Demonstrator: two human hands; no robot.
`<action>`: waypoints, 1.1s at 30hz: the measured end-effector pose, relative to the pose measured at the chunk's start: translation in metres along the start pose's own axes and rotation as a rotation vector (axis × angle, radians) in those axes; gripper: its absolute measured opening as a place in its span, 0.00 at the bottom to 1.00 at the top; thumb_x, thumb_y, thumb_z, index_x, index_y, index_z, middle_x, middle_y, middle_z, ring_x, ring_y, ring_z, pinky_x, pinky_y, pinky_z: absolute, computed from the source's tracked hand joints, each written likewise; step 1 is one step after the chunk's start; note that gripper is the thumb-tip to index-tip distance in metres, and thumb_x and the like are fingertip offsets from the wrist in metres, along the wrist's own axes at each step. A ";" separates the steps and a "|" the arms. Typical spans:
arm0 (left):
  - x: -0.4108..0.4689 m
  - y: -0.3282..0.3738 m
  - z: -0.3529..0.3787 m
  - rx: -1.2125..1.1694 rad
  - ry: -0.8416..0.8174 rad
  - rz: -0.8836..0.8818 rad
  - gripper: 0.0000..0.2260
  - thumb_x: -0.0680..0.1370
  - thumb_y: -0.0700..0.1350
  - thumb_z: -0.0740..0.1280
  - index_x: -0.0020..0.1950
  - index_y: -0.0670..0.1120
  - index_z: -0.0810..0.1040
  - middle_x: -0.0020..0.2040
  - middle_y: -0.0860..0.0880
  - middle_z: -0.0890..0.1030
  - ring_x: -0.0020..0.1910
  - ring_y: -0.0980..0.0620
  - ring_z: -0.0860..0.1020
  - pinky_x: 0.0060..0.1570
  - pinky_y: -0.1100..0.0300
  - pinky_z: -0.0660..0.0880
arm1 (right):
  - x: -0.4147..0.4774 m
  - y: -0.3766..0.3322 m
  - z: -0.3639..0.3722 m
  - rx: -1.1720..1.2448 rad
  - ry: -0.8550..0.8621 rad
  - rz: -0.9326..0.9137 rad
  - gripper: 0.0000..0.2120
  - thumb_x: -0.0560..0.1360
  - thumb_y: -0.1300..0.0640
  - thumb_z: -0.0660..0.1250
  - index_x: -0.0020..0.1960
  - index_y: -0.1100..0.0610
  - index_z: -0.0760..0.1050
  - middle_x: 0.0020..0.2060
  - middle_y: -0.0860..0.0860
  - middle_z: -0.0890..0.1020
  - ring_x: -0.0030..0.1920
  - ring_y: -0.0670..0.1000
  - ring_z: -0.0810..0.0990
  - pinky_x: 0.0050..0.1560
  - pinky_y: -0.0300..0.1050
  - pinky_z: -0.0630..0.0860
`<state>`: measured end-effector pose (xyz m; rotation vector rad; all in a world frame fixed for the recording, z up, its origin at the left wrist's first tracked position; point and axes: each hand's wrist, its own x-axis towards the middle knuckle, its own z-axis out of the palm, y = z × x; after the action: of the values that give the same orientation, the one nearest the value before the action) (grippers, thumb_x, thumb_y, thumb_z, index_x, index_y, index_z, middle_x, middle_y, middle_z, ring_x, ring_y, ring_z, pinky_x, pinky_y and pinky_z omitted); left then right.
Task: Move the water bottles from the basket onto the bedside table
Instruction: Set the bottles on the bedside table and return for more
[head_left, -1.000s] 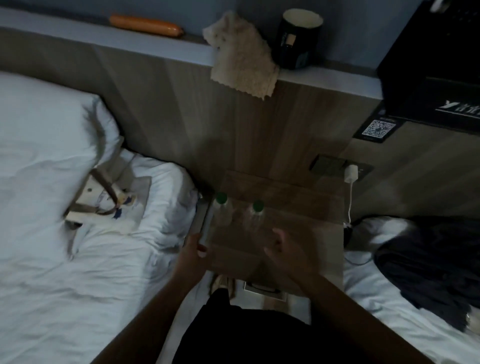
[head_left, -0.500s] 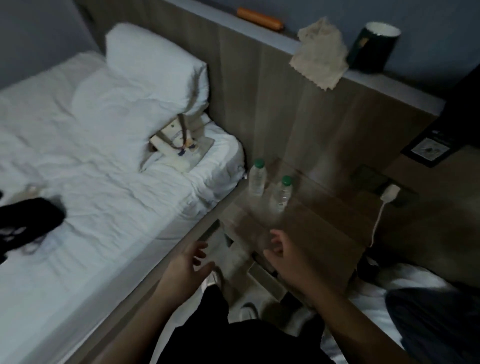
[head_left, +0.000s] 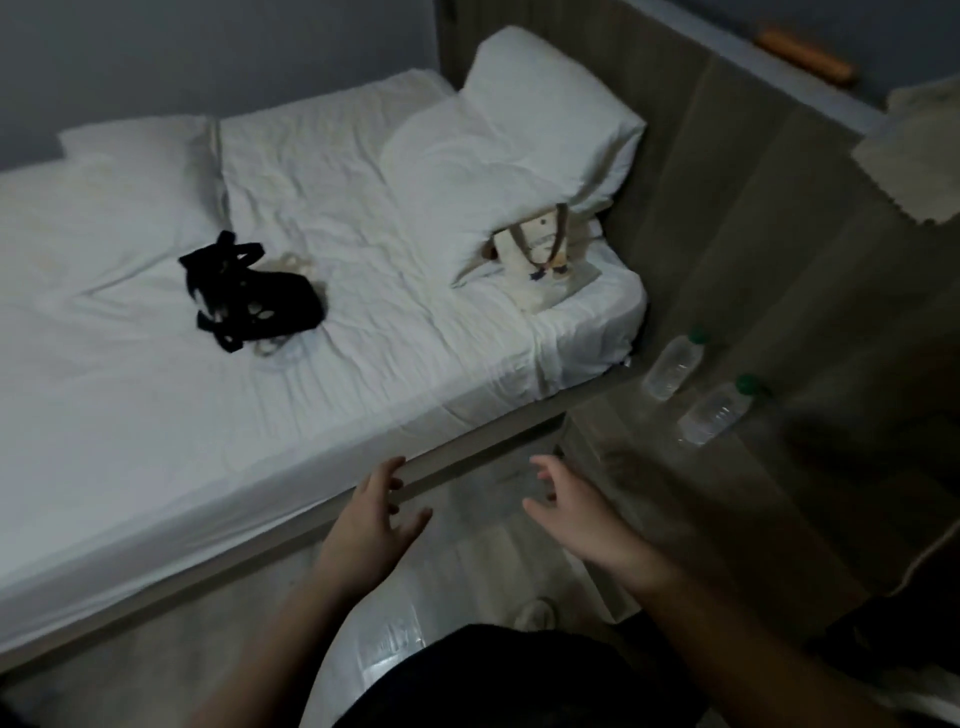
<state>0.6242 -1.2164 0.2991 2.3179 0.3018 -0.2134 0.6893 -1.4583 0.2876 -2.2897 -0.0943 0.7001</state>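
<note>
Plainly both hands are empty: the left hand (head_left: 374, 525) and right hand (head_left: 576, 519) hover at six o'clock over the floor, fingers spread and loosely bent, touching nothing. Two water bottles already stand upright on the bedside table (head_left: 779, 493) at three o'clock, the farther bottle (head_left: 672, 366) just beside the nearer bottle (head_left: 717, 410), close to the table's bed-side edge. The basket (head_left: 249, 291) lies on the bed (head_left: 337, 395) at about ten o'clock, well apart from the table. It is a black, strappy, slumped thing with something pale showing through it; I cannot tell whether that is another bottle. To my eye the step is a reach back to that basket. A soft basket will sag, so one hand should hold its rim open while the other grips a bottle round the middle. The bottles are thin clear plastic cylinders with green caps, likely slippery and easily dented. The table top is smooth wood grain, and the sheets are white and crumpled.
</note>
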 end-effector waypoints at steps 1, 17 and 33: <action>-0.008 -0.013 -0.009 -0.008 0.010 -0.030 0.30 0.74 0.53 0.70 0.72 0.52 0.62 0.59 0.51 0.72 0.48 0.55 0.77 0.48 0.62 0.71 | 0.002 -0.012 0.012 -0.033 -0.030 -0.015 0.27 0.75 0.51 0.66 0.71 0.50 0.63 0.66 0.50 0.71 0.63 0.50 0.74 0.61 0.46 0.73; -0.193 -0.256 -0.187 -0.142 0.283 -0.376 0.28 0.75 0.52 0.69 0.72 0.49 0.64 0.60 0.48 0.76 0.47 0.52 0.77 0.46 0.59 0.71 | -0.039 -0.228 0.264 -0.275 -0.260 -0.276 0.27 0.75 0.52 0.67 0.72 0.54 0.63 0.67 0.53 0.70 0.61 0.53 0.75 0.58 0.41 0.70; -0.250 -0.377 -0.262 -0.309 0.567 -0.599 0.25 0.74 0.49 0.70 0.69 0.47 0.68 0.58 0.48 0.77 0.46 0.52 0.77 0.45 0.61 0.69 | -0.015 -0.374 0.430 -0.436 -0.539 -0.474 0.27 0.75 0.52 0.67 0.72 0.53 0.62 0.67 0.55 0.70 0.59 0.53 0.75 0.57 0.38 0.67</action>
<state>0.2946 -0.8107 0.2816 1.8833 1.2234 0.1991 0.5063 -0.9180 0.2924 -2.2676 -1.0947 1.0915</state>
